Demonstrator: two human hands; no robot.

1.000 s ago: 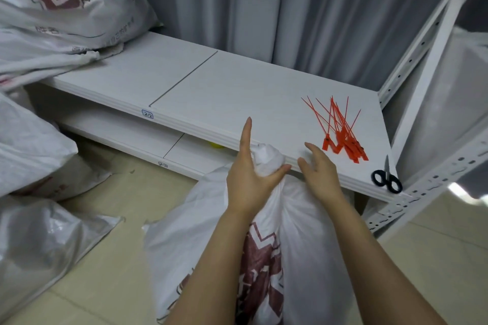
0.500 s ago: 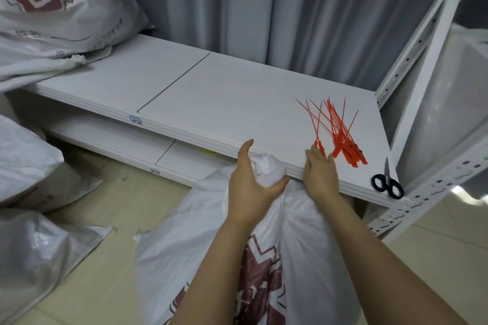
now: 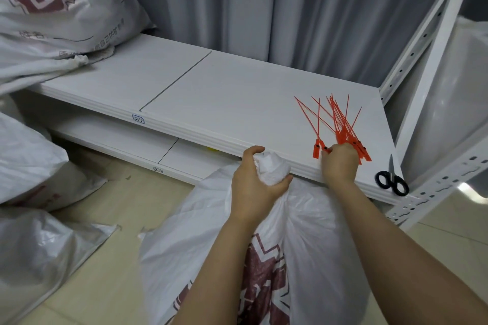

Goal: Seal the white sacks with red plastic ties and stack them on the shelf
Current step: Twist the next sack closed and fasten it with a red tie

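A white sack (image 3: 311,245) stands on the floor against the shelf (image 3: 211,103). The left hand (image 3: 257,185) clamps its bunched neck; keep that tight. The right hand (image 3: 340,163) pinches at the red ties (image 3: 340,124) (take just one). Scissors (image 3: 392,183) lie beside.

The white board shelf (image 3: 211,92) on its perforated white metal frame carries a loose bunch of thin red plastic ties (image 3: 340,124) near its right end, black-handled scissors (image 3: 392,182) at the front right corner, and printed white woven sacks (image 3: 52,21) stacked at the left.
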